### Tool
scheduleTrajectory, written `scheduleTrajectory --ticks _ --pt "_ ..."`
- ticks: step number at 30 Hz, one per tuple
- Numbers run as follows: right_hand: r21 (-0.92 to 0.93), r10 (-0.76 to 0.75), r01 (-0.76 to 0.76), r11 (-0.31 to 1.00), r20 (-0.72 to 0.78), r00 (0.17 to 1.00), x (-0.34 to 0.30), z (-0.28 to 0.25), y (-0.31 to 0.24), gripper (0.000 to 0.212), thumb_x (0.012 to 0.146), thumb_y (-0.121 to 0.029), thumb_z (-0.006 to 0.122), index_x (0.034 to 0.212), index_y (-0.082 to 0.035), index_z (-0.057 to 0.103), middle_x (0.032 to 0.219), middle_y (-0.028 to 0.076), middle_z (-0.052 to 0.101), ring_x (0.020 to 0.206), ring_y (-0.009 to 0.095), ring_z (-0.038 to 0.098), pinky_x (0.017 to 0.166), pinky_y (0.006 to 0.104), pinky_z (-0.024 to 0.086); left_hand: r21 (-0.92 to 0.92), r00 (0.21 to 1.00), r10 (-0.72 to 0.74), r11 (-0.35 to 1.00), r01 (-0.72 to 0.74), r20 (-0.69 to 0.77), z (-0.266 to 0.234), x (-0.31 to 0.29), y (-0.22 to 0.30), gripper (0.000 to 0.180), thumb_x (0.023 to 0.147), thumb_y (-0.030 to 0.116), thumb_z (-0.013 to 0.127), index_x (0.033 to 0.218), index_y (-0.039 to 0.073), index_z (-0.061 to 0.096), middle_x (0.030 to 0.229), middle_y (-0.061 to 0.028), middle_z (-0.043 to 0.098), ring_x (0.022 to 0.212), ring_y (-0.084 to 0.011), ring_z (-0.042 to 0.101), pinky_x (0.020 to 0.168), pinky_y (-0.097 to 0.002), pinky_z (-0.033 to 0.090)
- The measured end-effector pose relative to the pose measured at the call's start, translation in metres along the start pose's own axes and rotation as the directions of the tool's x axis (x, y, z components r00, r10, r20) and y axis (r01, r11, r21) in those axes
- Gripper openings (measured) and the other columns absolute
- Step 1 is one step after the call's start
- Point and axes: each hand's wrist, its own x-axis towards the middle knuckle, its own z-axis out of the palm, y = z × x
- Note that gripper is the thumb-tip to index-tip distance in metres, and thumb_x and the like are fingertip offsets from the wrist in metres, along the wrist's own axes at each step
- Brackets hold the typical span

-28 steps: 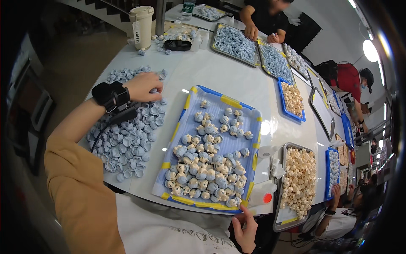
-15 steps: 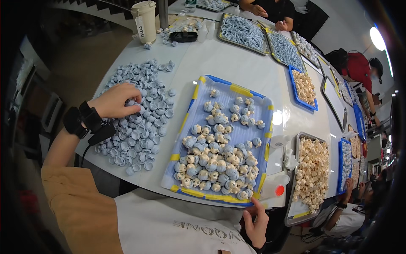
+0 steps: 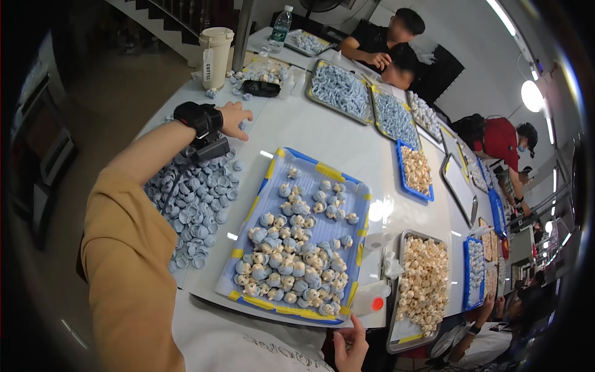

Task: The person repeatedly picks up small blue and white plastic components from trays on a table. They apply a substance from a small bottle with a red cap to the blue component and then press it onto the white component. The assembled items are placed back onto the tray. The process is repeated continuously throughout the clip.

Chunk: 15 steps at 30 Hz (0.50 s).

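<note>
My left hand [image 3: 235, 120] stretches over the far end of a pile of small pale-blue cup-shaped shells [image 3: 201, 208], fingers apart around a shell near its fingertips. Right of the pile sits a blue tray [image 3: 365, 214] with yellow tape along its rim. Many small round cream pieces with blue caps [image 3: 291, 263] fill its near half, with looser ones farther up. By the tray's near right corner is my right hand [image 3: 351, 348]. Its index finger reaches up to the rim, the thumb stands apart and the other fingers are half curled.
A metal tray of cream popcorn-like pieces [image 3: 423, 282] and a bottle with a red-orange top [image 3: 377, 304] stand right. Farther off are a blue tray of cream pieces [image 3: 415, 170], trays of blue pieces [image 3: 339, 90], a white cup [image 3: 214, 59] and co-workers.
My left hand has moved from the middle of the shell pile to its far end, its fingers spreading. The view has shifted upward and right. My right hand stays at the tray corner.
</note>
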Motion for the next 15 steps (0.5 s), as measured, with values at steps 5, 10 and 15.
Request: scheduleTrajectory --ticks 5,10,15 --pt "0.111 0.009 -0.006 0.994 -0.023 1.0 -0.005 -0.003 0.004 0.042 0.087 -0.005 0.056 0.128 -0.003 0.045 0.077 0.008 0.059 0.063 0.011 0.049 0.056 0.0274 0.04 0.006 0.994 0.021 1.0 -0.022 0.11 0.014 0.009 -0.003 0.05 0.062 0.048 0.069 0.1 0.018 0.054 0.111 -0.0192 0.046 0.106 -0.0374 0.038 0.087 -0.0462 0.036" --pt "0.188 0.065 -0.066 0.98 0.011 0.998 -0.007 0.002 0.002 0.034 0.087 -0.004 0.055 0.121 0.0 0.05 0.069 0.006 0.057 0.055 0.008 0.046 0.05 0.0239 0.038 -0.03 0.98 0.057 0.998 -0.052 0.193 0.028 -0.024 -0.007 0.031 0.07 0.04 0.062 0.09 0.017 0.059 0.1 -0.0134 0.053 0.102 -0.0326 0.044 0.083 -0.0449 0.038" --pt "0.211 0.071 -0.078 0.974 0.037 0.997 -0.003 0.005 -0.008 0.033 0.087 -0.002 0.054 0.119 0.0 0.051 0.068 0.005 0.055 0.049 0.008 0.042 0.046 0.0237 0.035 -0.004 0.989 0.117 0.993 -0.117 0.088 0.012 -0.075 -0.009 0.02 0.074 0.031 0.055 0.08 0.013 0.063 0.081 -0.0099 0.06 0.083 -0.0276 0.056 0.072 -0.0432 0.043"
